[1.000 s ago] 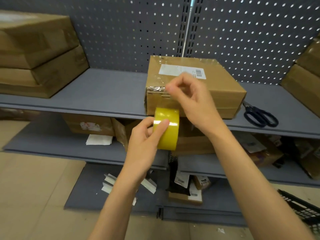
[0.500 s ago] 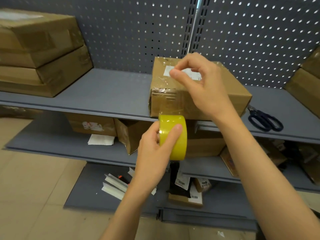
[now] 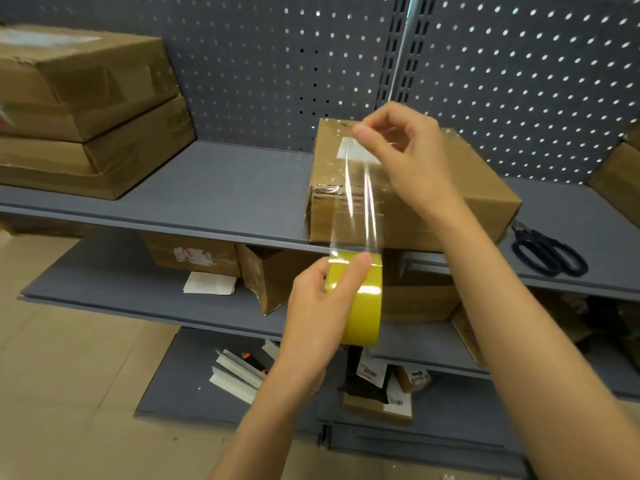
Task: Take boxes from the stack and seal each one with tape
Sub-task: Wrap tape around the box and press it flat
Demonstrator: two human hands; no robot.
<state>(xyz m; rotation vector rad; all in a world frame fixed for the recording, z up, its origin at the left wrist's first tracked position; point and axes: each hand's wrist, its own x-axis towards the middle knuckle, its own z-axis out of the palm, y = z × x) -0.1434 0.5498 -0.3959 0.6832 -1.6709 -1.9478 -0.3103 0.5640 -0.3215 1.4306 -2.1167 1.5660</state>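
A brown cardboard box (image 3: 467, 188) with a white label sits on the grey shelf (image 3: 225, 199), its front edge at the shelf lip. My left hand (image 3: 318, 306) grips a yellow tape roll (image 3: 363, 299) just below and in front of the box. A clear strip of tape (image 3: 356, 202) runs up from the roll to my right hand (image 3: 405, 147), which pinches its free end above the box's top. A stack of two brown boxes (image 3: 86, 109) stands at the left of the same shelf.
Black scissors (image 3: 550, 254) lie on the shelf right of the box. More boxes (image 3: 620, 181) stand at the far right. The lower shelves hold cardboard boxes (image 3: 194, 252), papers and small parcels. A perforated grey panel (image 3: 263, 64) backs the shelving.
My right hand has risen from the box's front edge to above its top, drawing a long strip of tape off the roll. The roll stays low in my left hand.
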